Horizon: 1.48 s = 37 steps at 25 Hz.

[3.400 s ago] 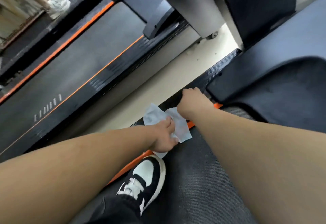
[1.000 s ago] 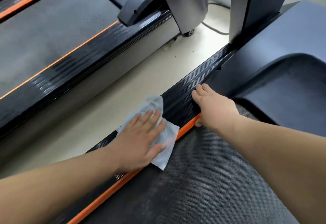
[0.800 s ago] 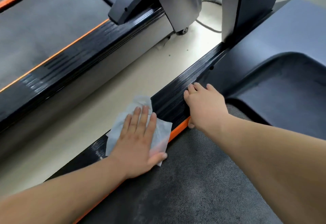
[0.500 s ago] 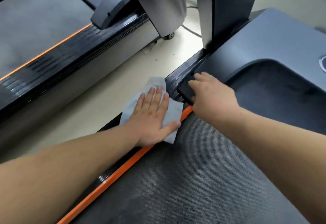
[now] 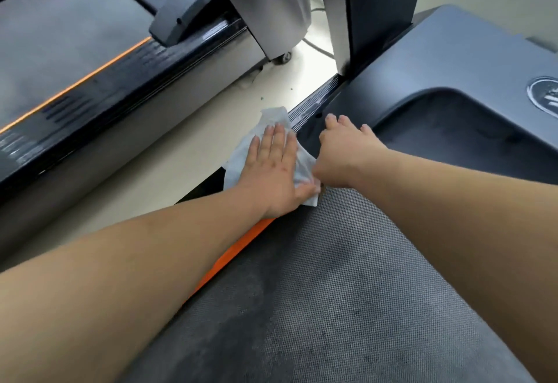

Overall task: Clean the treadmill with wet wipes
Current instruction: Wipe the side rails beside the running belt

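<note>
A: Widest first. What filled the view?

B: The treadmill under cleaning. Its grey textured belt ran along the near right, the dark motor cover sat at far right, and the upright post stood at far centre. A second treadmill lay parallel on the left, with pale floor between the two.

A: Which part was being worked?

B: The black ribbed side rail on the left edge, bordered by an orange strip next to the belt. Judged: a rail pass in hand, close to the far end where the rail meets the post.

A: Hands?

B: The left hand lay flat, fingers straight and together, palm down on the wet wipe. It was pressing, not gripping. A flat palm spreads load across the ribs, which is probably why it was held so. The right hand rested on the near-left corner of the motor cover, just right of the wipe, fingers extended and grasping nothing. It was probably a brace for the forward lean.

A: And the wipe?

B: On the rail under the left palm. Its far corner was crumpled and hung out toward the floor, and its near corner reached the belt edge. Whether the right hand touched it could not be told.

A: Risk?

B: Judged: the loose far corner could fold under on the next stroke.
</note>
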Available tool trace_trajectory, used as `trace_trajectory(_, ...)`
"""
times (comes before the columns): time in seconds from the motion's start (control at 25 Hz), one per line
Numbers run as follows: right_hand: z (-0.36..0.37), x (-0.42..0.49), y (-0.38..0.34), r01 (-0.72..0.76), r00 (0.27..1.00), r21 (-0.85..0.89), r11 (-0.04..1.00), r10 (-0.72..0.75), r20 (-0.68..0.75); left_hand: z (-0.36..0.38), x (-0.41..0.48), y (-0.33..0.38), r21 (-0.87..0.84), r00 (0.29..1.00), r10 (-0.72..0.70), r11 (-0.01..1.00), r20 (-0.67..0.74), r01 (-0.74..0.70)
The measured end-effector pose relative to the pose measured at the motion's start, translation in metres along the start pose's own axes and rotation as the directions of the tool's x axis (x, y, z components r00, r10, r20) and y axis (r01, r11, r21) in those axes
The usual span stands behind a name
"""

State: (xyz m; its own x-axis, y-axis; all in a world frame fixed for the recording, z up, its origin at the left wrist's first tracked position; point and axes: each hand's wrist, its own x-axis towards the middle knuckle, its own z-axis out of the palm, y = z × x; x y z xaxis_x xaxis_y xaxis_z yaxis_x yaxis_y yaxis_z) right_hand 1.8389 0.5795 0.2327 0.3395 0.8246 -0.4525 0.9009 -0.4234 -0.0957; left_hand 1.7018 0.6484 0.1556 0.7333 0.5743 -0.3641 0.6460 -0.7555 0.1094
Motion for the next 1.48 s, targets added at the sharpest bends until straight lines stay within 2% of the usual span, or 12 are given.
trace_trajectory(0.12,0.012,-0.012,-0.019,0.106,0.985,-0.013,0.994,-0.107,-0.139,0.018,-0.049,-0.03,0.061,0.996,0.09,0.994,-0.019,-0.088)
trace_trajectory(0.28,0.044,-0.032,-0.072,0.25,0.968,0.043,0.967,-0.249,-0.011,0.045,-0.133,-0.084,0.111,0.995,0.1,0.989,-0.025,-0.097)
trace_trajectory(0.44,0.061,-0.05,-0.132,0.401,0.916,-0.046,0.915,-0.401,-0.008,0.072,-0.209,-0.122,0.088,0.999,0.01,0.996,-0.033,-0.007)
trace_trajectory(0.56,0.075,-0.063,-0.173,0.5,0.866,-0.103,0.86,-0.495,0.068,0.092,-0.265,-0.15,0.049,0.996,-0.033,0.998,-0.079,0.037)
trace_trajectory(0.76,0.084,-0.071,-0.208,0.541,0.836,-0.192,0.819,-0.548,0.02,0.117,-0.341,-0.192,0.072,0.996,-0.044,0.996,-0.08,0.049)
trace_trajectory(0.96,0.079,-0.075,-0.21,0.456,0.889,-0.103,0.884,-0.458,0.002,0.11,-0.328,-0.193,0.039,0.999,0.001,0.999,-0.048,0.001)
trace_trajectory(1.16,0.066,-0.083,-0.19,0.174,0.977,0.066,0.983,-0.164,-0.133,0.081,-0.221,-0.142,-0.001,0.998,0.046,0.999,-0.038,-0.046)
trace_trajectory(1.28,0.062,-0.093,-0.172,0.034,0.994,0.141,0.989,-0.018,-0.112,0.059,-0.155,-0.106,0.02,0.995,0.089,0.996,-0.035,-0.088)
trace_trajectory(1.48,0.058,-0.101,-0.165,-0.073,0.993,0.191,0.979,0.089,-0.076,0.045,-0.12,-0.089,0.041,0.991,0.134,0.99,-0.025,-0.133)
